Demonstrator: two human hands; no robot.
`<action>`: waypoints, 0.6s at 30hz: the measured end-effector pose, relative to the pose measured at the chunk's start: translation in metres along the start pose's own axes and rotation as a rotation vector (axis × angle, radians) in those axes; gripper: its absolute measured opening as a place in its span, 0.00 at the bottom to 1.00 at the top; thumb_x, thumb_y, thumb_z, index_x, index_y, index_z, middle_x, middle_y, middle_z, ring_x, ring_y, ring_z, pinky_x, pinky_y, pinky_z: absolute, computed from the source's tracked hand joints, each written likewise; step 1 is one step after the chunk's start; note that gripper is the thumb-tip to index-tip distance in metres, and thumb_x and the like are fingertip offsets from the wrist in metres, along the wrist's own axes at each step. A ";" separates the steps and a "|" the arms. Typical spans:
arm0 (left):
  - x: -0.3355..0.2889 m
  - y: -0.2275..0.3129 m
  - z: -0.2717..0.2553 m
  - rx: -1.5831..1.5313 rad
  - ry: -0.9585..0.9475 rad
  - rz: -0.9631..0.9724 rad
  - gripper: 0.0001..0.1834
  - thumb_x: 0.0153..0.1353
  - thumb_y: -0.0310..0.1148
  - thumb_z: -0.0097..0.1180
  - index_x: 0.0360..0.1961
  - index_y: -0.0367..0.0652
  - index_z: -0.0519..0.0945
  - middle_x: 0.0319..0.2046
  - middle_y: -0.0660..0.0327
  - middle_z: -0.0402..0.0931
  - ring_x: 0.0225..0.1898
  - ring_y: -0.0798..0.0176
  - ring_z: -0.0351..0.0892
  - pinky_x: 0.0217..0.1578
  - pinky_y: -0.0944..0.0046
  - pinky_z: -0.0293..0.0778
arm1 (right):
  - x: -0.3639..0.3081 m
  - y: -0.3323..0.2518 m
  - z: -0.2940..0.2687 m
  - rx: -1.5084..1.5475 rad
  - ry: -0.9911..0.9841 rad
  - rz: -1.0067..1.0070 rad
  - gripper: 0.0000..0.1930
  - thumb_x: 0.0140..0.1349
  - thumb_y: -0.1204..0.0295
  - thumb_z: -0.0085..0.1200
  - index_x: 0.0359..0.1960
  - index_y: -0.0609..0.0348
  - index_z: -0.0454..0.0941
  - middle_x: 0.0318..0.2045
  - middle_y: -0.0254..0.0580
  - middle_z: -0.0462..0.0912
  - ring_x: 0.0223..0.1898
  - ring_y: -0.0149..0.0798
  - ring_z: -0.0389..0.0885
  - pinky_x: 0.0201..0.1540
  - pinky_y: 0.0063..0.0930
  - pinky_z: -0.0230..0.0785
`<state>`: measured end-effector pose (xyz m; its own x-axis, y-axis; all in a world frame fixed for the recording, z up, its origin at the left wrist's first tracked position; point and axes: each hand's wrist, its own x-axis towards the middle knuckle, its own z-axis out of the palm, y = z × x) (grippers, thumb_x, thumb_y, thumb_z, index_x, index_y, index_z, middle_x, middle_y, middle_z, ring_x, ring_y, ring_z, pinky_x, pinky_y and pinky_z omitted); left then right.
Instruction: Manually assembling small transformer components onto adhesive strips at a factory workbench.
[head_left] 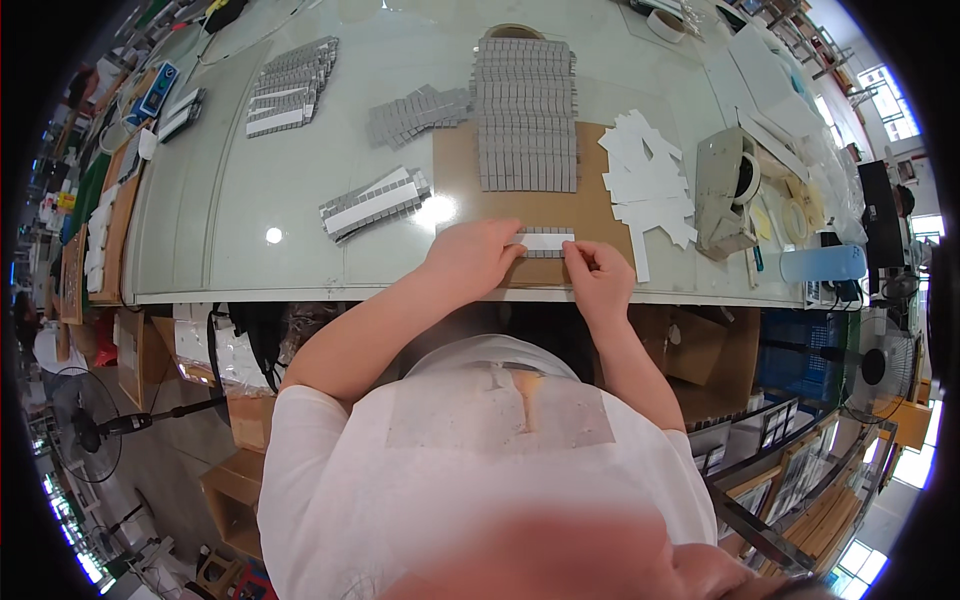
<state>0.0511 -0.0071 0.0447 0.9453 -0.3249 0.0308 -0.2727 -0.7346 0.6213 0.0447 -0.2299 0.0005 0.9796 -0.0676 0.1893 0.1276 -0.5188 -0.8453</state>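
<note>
Near the table's front edge lies a short grey segmented strip with a white band (545,242) along its middle, on a brown cardboard sheet (455,190). My left hand (472,258) grips its left end, the fingertips closed over it. At the other end, my right hand (604,278) pinches the strip between thumb and finger, the other fingers curled. Beyond both hands is a long block of grey segmented strips (525,115) set in rows. Loose white paper strips (645,175) lie heaped to the right.
Left of the cardboard are a stack of white-banded strips (375,203), loose grey strips (418,113) and a further stack (293,88). At right stand a tape dispenser (725,190) and a light-blue cylinder (823,263). A tape roll (665,26) lies at the back.
</note>
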 end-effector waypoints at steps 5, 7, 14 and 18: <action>0.003 -0.003 -0.003 0.016 -0.049 -0.105 0.17 0.66 0.44 0.63 0.49 0.43 0.81 0.30 0.55 0.85 0.35 0.47 0.85 0.36 0.50 0.78 | -0.005 -0.003 0.004 -0.100 0.084 -0.147 0.07 0.59 0.70 0.70 0.29 0.56 0.84 0.21 0.36 0.79 0.22 0.35 0.78 0.27 0.31 0.69; 0.003 -0.004 -0.001 0.023 -0.050 -0.112 0.17 0.65 0.44 0.64 0.47 0.43 0.81 0.30 0.55 0.85 0.34 0.48 0.85 0.36 0.50 0.78 | -0.006 -0.002 0.005 -0.122 0.091 -0.168 0.06 0.59 0.71 0.70 0.29 0.56 0.84 0.21 0.36 0.79 0.22 0.36 0.78 0.27 0.31 0.70; 0.007 -0.005 -0.002 0.025 -0.074 -0.143 0.18 0.63 0.45 0.66 0.40 0.41 0.79 0.29 0.55 0.84 0.33 0.48 0.84 0.35 0.50 0.77 | -0.004 0.002 0.007 -0.195 0.121 -0.273 0.07 0.56 0.74 0.70 0.36 0.54 0.85 0.26 0.37 0.81 0.25 0.40 0.79 0.27 0.32 0.70; 0.008 -0.005 -0.004 0.028 -0.077 -0.153 0.19 0.63 0.46 0.67 0.39 0.40 0.79 0.29 0.55 0.84 0.34 0.48 0.84 0.35 0.50 0.76 | -0.005 0.006 0.003 -0.279 0.199 -0.442 0.12 0.57 0.72 0.68 0.44 0.53 0.86 0.40 0.42 0.84 0.39 0.45 0.82 0.41 0.36 0.74</action>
<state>0.0608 -0.0039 0.0450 0.9600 -0.2515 -0.1234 -0.1323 -0.7953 0.5917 0.0413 -0.2301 -0.0065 0.7907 0.0619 0.6091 0.4467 -0.7387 -0.5048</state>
